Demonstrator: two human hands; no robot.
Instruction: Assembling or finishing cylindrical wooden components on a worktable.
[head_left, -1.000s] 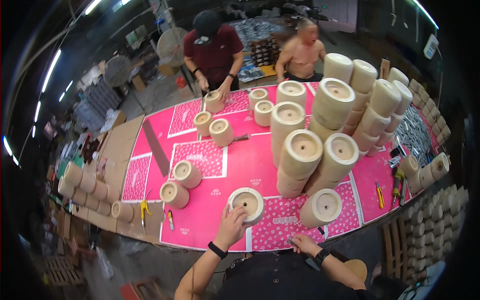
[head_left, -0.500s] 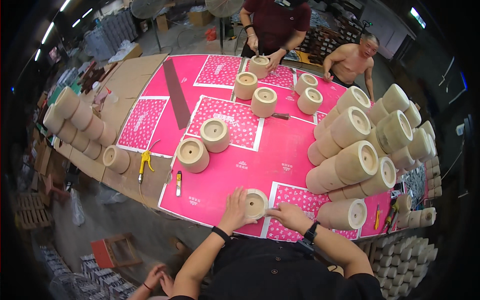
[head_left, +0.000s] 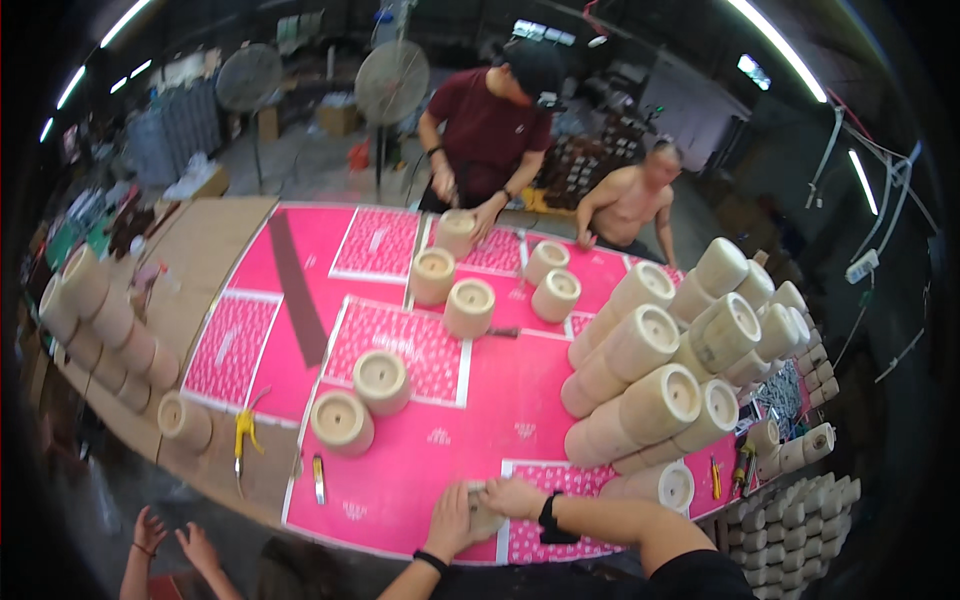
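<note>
At the near edge of the pink table (head_left: 520, 400), my left hand (head_left: 450, 520) and my right hand (head_left: 515, 497) both close around a small beige cylinder (head_left: 486, 518). The hands cover most of it, so only a sliver shows between them. A black band circles my left wrist and a black watch sits on my right. The nearest loose cylinders (head_left: 342, 420) stand to the left. One lying on its side (head_left: 665, 487) is just to the right.
A tall pile of beige cylinders (head_left: 660, 350) fills the right side, and more line the left edge (head_left: 100, 320). A yellow tool (head_left: 243, 430) and a utility knife (head_left: 318, 478) lie front left. Two people work at the far side (head_left: 490, 130). Someone's hands (head_left: 175, 540) reach up at lower left.
My right hand has come in from the right to meet the left on the cylinder, which is now almost covered. My head has turned, shifting the whole view.
</note>
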